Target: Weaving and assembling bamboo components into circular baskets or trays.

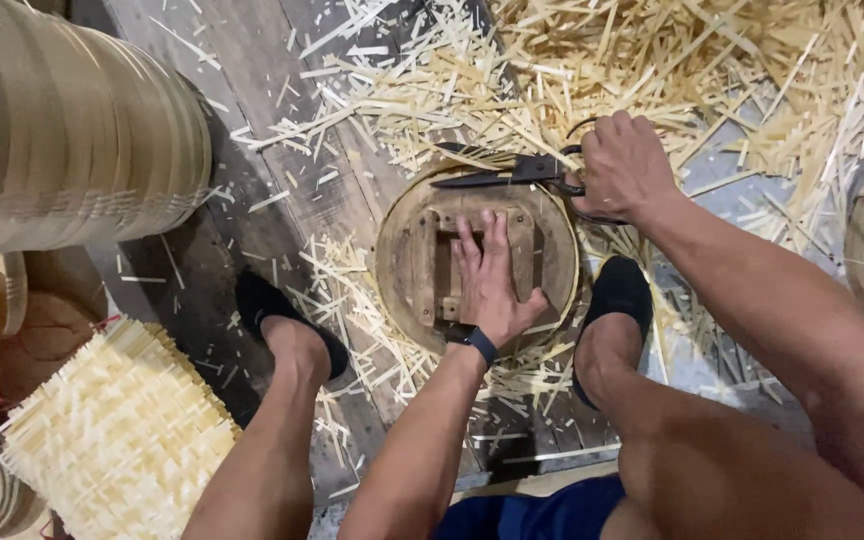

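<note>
Near the bottom middle of the frame, the left hand (490,275) lies flat, fingers spread a little, pressing on the wooden block inside the round wooden form (400,262). It grips nothing. The form sits in the middle of the frame, between two feet in black socks (617,292). It looks hard, stiff and fairly heavy; the rim looks like the best place to hold it.

Just above, the right hand (624,165) is closed through the handles of big black scissors (512,170), whose blades lie across the form's top edge. They look sharp.

Loose bamboo strips (592,70) cover the floor behind. Stacked bamboo hoops (62,130) fill the upper left.
</note>
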